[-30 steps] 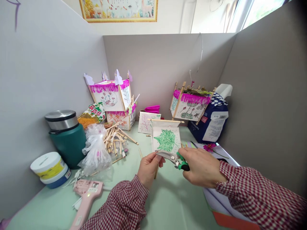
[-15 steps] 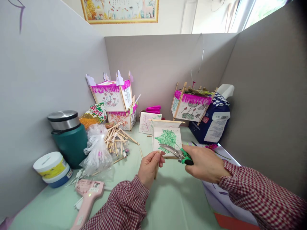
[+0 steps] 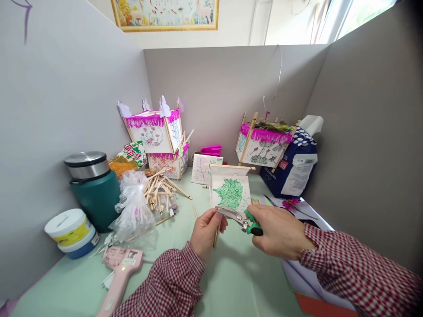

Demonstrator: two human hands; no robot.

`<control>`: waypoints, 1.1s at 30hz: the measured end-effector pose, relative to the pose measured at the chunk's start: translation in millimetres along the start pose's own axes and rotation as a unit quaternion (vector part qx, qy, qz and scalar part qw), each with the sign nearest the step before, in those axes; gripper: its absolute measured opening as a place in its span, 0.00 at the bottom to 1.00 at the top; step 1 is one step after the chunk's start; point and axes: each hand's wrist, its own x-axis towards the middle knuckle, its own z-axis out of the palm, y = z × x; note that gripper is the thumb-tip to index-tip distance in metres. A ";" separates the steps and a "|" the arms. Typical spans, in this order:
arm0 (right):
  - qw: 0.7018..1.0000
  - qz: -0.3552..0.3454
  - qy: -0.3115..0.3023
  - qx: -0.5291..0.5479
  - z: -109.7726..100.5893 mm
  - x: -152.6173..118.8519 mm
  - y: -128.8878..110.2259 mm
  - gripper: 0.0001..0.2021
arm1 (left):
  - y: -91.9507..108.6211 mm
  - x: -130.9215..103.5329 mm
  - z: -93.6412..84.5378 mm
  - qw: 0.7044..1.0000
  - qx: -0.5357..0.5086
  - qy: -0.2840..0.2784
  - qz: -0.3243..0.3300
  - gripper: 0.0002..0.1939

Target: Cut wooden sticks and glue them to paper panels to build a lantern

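My left hand [image 3: 205, 231] is closed on a thin wooden stick [image 3: 216, 235], which points down from the fingers. In my right hand [image 3: 280, 229] are pruning shears [image 3: 235, 216] with green handles. Their blades reach the left fingertips at the top of the stick; whether they touch it I cannot tell. Behind both hands stands a white panel frame [image 3: 230, 169] with wooden edges and a green leaf drawing [image 3: 231, 193]. A heap of wooden sticks [image 3: 161, 187] lies left of it.
A pink glue gun [image 3: 122, 273], a plastic bag [image 3: 134, 207], a green flask [image 3: 94, 193] and a white tub [image 3: 71, 231] stand or lie at the left. Paper lanterns [image 3: 152, 134] are at the back left and right. Colored paper [image 3: 304, 281] lies at the right.
My right hand has moved slightly left and down, bringing the shears' blades to the left fingertips. My left hand has stayed nearly still.
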 end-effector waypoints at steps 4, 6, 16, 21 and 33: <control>1.000 0.003 0.000 0.000 -3.6 -2.5 -1.8 0.08 | 1.6 -0.8 3.0 0.999 -0.028 0.028 -0.017 0.14; 1.000 0.005 0.002 -0.002 -4.6 -3.9 -2.4 0.08 | 1.7 -0.9 3.6 0.998 -0.048 0.042 -0.019 0.14; 1.000 -0.004 0.026 0.004 1.9 -8.4 -5.3 0.09 | 0.9 0.8 3.0 0.996 -0.078 0.037 -0.003 0.14; 0.998 0.005 0.054 0.042 10.5 -4.3 -12.9 0.09 | 4.3 3.0 0.8 0.994 -0.057 0.093 0.020 0.16; 0.983 0.013 0.117 0.142 47.6 14.9 -22.4 0.11 | 14.7 3.0 -5.0 0.990 -0.017 0.139 0.016 0.15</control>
